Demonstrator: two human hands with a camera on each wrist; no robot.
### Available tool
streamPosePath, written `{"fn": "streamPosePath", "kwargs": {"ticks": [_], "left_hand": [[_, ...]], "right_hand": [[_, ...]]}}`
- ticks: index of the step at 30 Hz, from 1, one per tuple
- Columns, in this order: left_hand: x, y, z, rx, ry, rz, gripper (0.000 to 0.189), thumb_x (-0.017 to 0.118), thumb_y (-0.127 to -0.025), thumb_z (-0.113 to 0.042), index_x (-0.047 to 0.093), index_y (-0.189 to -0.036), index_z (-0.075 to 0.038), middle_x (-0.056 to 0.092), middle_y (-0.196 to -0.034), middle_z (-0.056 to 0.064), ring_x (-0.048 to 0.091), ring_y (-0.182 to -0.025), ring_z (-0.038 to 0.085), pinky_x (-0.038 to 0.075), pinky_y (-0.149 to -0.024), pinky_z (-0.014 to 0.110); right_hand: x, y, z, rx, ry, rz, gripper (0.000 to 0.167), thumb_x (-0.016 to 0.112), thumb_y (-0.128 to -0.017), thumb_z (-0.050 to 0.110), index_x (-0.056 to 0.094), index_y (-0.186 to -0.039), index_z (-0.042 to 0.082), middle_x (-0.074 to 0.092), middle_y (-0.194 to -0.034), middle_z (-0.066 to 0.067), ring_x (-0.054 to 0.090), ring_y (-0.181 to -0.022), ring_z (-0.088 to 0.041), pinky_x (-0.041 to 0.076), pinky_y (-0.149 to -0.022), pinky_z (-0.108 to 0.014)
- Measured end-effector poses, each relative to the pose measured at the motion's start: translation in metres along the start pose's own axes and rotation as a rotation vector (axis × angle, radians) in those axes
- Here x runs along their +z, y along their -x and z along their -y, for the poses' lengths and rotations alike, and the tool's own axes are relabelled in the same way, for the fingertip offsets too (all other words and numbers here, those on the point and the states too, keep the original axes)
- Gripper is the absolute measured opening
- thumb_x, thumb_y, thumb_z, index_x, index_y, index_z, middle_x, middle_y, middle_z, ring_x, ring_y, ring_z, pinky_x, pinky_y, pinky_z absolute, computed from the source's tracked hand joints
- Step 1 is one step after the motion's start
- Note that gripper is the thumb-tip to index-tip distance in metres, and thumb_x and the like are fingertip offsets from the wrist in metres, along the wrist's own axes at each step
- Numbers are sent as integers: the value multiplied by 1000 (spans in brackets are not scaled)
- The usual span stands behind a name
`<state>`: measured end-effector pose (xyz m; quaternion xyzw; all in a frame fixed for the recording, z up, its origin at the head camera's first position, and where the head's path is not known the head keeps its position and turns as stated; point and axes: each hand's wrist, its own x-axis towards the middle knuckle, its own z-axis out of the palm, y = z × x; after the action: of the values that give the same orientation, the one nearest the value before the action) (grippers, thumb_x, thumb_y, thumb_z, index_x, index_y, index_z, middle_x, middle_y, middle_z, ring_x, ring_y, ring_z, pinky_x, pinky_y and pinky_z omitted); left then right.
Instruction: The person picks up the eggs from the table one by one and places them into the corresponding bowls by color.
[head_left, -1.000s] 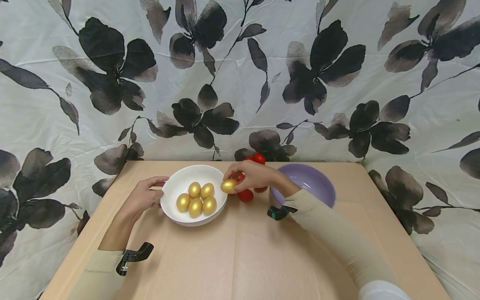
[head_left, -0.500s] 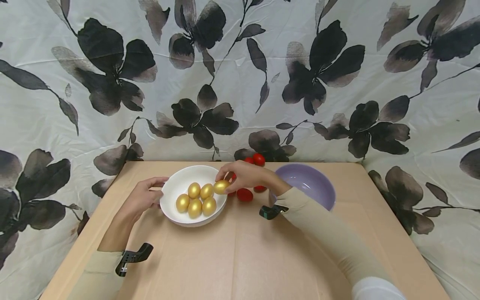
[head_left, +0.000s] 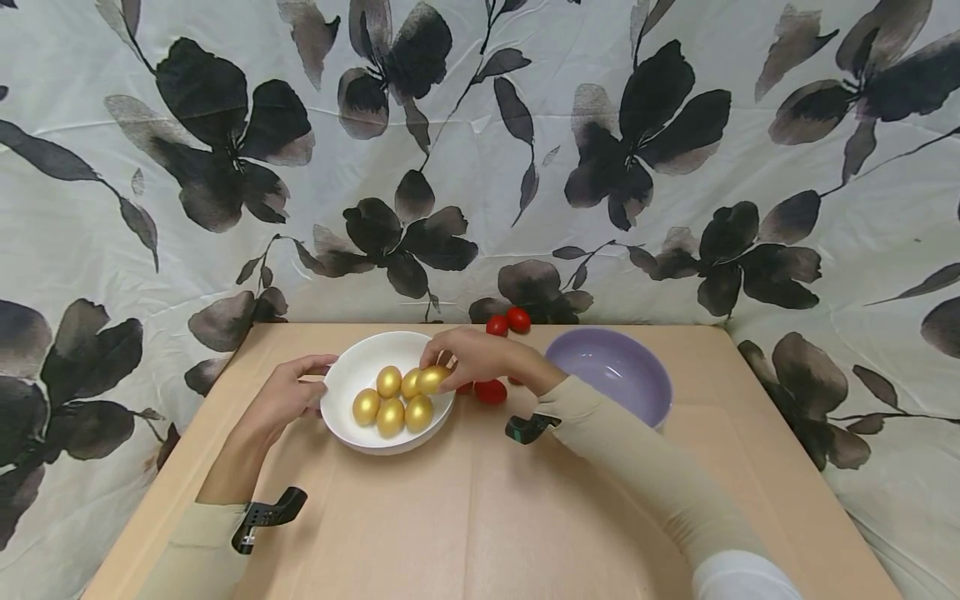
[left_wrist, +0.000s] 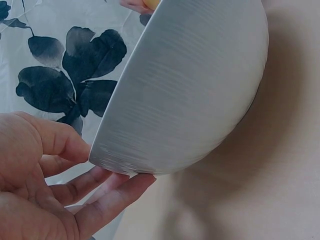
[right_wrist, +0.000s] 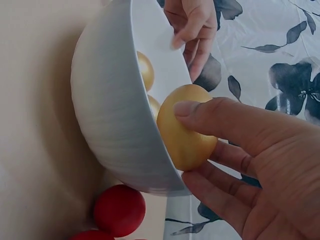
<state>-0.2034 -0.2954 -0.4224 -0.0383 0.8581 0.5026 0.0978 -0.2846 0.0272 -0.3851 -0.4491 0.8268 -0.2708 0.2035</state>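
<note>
My left hand holds the left side of a white bowl. In the left wrist view its fingertips touch the bowl's rim and outer wall. My right hand pinches a golden egg between thumb and fingers, at the bowl's right rim. Several other golden eggs lie inside the bowl. Red eggs lie on the table beside the bowl, some partly hidden behind the right hand.
A purple bowl stands on the right of the wooden table, partly behind the right forearm. Two red eggs lie near the table's back edge. A floral cloth hangs behind.
My right hand has moved left with the golden egg, from beside the white bowl to over its right rim. The left hand and bowl stay in place.
</note>
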Motion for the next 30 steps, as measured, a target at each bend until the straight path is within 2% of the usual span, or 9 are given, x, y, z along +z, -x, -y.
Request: {"fn": "streamPosePath", "kwargs": {"ticks": [15,24,30], "left_hand": [[2,-1,-1,3,-5,-12,55,52,-95,-1,45,-150,-2,47,-143,27,62,-101,32,61,-72,36],[3,-2,-1,-4,3,-12,55,52,-95,-2,46,-150,-2,47,-143,26,62,-102,32,61,-72,35],[4,-4,-2,-7,11,-15,56,52,-95,-2,45,-150,-2,47,-143,26,63,-100,30,61,-72,36]], "right_hand": [[2,-13,2,3,143,41,34,81,-85,10,71,-118,15,68,-116,3,63,-107,-12,54,-98,-31],[3,-16,3,-14,201,40,34,80,-85,8,72,-118,14,68,-114,3,61,-105,-12,53,-99,-31],[4,-18,1,-19,232,45,34,80,-86,9,73,-119,15,69,-113,4,61,-104,-11,51,-98,-23]]}}
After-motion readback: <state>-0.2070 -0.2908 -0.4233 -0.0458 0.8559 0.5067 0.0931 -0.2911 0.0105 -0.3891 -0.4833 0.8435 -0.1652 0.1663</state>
